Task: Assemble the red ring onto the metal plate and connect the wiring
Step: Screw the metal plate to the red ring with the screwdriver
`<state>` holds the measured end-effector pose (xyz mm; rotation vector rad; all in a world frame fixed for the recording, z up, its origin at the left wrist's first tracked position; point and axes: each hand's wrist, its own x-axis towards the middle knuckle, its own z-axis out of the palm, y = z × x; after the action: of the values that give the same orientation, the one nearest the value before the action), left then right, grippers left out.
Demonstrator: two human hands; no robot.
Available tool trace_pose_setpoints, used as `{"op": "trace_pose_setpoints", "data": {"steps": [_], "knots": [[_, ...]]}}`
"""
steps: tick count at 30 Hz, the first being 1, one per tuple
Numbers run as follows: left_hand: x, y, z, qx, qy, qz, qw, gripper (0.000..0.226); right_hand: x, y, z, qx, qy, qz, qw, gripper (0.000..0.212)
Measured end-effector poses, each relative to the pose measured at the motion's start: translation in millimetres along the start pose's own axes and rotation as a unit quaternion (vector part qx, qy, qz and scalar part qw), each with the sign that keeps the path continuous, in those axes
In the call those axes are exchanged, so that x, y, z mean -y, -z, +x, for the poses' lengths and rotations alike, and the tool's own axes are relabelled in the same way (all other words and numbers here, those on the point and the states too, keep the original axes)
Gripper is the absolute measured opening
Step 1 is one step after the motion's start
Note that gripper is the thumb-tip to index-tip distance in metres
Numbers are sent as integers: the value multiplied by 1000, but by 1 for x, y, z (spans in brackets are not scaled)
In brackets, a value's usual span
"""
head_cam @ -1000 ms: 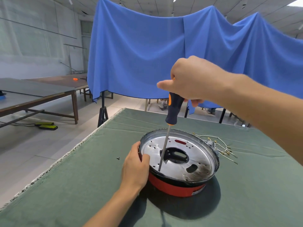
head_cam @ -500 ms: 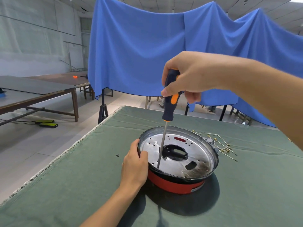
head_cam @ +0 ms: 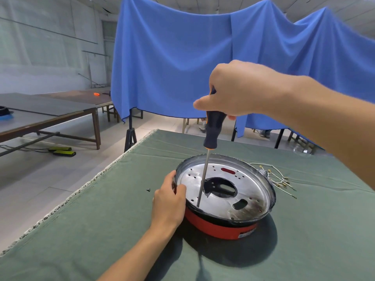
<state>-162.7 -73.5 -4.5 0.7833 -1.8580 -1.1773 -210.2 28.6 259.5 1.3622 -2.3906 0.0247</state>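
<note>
Fingers of right hand [head_cam: 233,90] wrap and hide screwdriver [head_cam: 213,128] handle top; left hand [head_cam: 168,201] fingers grip metal plate [head_cam: 219,207] rim.

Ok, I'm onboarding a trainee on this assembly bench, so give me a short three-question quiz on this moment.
1. True or false: the right hand grips the screwdriver.
2. What does the left hand hold? A) the wires B) the rim of the metal plate C) the loose screw
3. Fill in: the screwdriver's tip meets the plate near its ___ edge, by the left hand.

Key: 1 true; 2 B; 3 near-left.
</note>
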Motion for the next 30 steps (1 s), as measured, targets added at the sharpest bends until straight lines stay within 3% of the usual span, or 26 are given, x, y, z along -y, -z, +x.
{"op": "trace_pose_setpoints", "data": {"steps": [4,6,11,14,16,18,22,24,26,30], "knots": [[2,-1,1,-8,3,1,1000,44,1,7,0,122,-5,154,980,29],[2,-1,1,-6,-1,7,1000,45,-2,7,-2,102,9,151,983,22],[-1,0,0,-10,-2,10,1000,43,-1,1,3,12,-3,43,999,41],[1,-1,1,-13,2,8,1000,42,0,-8,3,-17,5,82,996,37],[-1,0,1,-11,3,9,1000,43,-3,-14,0,-12,2,165,986,33],[-2,0,1,-8,0,14,1000,44,-13,-16,-1,-58,-22,235,970,27],[-1,0,-1,0,-11,18,1000,43,-38,-4,7,-263,-68,269,924,24],[-1,2,-1,3,-12,23,1000,48,-47,-6,9,-296,-71,328,894,27],[-1,5,3,1,-9,39,999,51,-56,-25,10,-255,-102,402,873,33],[5,24,31,-9,13,96,995,27,-62,-90,-1,-139,-183,513,827,37]]}}
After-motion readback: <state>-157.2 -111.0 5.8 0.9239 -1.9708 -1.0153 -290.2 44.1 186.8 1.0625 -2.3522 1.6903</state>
